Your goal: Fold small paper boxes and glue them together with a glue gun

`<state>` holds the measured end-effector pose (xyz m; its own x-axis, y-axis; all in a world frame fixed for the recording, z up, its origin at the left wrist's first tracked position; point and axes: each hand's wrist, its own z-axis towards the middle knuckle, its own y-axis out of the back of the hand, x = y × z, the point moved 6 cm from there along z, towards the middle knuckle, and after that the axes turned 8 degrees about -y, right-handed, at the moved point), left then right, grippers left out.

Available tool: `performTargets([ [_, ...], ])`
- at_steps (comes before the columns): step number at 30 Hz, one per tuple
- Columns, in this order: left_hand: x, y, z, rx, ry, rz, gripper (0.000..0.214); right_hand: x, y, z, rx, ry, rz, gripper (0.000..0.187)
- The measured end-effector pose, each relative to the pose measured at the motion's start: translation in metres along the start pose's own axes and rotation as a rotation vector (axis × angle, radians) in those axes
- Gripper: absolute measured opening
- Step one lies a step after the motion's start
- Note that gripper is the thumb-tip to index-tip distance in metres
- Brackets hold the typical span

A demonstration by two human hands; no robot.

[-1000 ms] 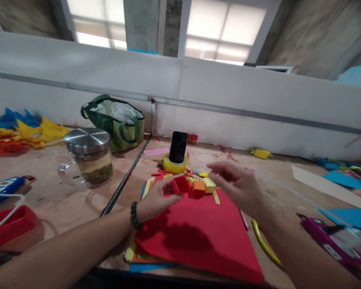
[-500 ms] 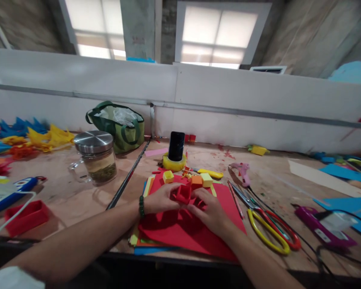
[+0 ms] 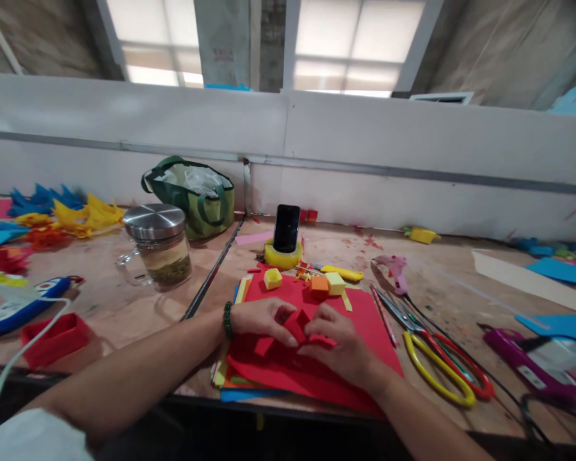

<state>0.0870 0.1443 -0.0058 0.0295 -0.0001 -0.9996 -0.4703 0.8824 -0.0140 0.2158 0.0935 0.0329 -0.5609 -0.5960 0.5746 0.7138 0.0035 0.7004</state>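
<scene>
Between both hands is a small red paper box [image 3: 298, 324], tilted, its lower part covered by fingers. My left hand [image 3: 264, 319], with a green bead bracelet at the wrist, grips it from the left between thumb and fingers. From the right, my right hand [image 3: 335, 339] closes its fingertips on the same box. Underneath lies a stack of coloured paper with a red sheet [image 3: 269, 398] on top. Just beyond the hands sit an orange paper cube [image 3: 319, 287], a pale yellow cube [image 3: 336, 283] and an open yellow paper box [image 3: 272, 278].
Scissors [image 3: 436, 358], a red pencil [image 3: 384, 314] and a pink glue gun [image 3: 394, 270] lie to the right, near a purple power strip [image 3: 532, 365]. A phone [image 3: 287, 228] stands behind the paper. Leftward are a glass mug [image 3: 166, 256], a green bag [image 3: 206, 211] and a red paper frame [image 3: 55, 342].
The red box has been turned over in the hands, so its open hollow no longer faces me. Both hands have shifted slightly, and the camera view has moved a little.
</scene>
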Motion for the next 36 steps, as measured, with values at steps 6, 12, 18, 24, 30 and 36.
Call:
performTargets([
  [6,-0.005,0.001,-0.001,-0.037,-0.098,0.171,0.066,0.015,0.001,-0.003,0.001,0.124,-0.153,0.025],
  [12,-0.018,0.0,-0.005,-0.032,-0.214,0.525,0.059,0.018,-0.01,-0.008,-0.045,0.231,-0.287,0.021],
  [18,-0.017,-0.003,-0.006,-0.075,-0.098,0.533,0.045,0.014,-0.012,-0.008,-0.114,0.26,-0.296,0.029],
  [24,-0.017,-0.007,-0.007,-0.104,-0.026,0.62,0.041,0.016,-0.011,-0.008,-0.121,0.267,-0.274,0.038],
  [30,-0.022,0.014,-0.008,-0.372,-0.082,0.549,0.029,0.002,0.036,0.0,-0.15,-0.012,-0.333,0.026],
  [36,-0.021,0.041,-0.014,-0.589,-0.038,1.005,0.029,-0.032,0.075,0.025,-0.083,-0.255,-0.662,0.036],
])
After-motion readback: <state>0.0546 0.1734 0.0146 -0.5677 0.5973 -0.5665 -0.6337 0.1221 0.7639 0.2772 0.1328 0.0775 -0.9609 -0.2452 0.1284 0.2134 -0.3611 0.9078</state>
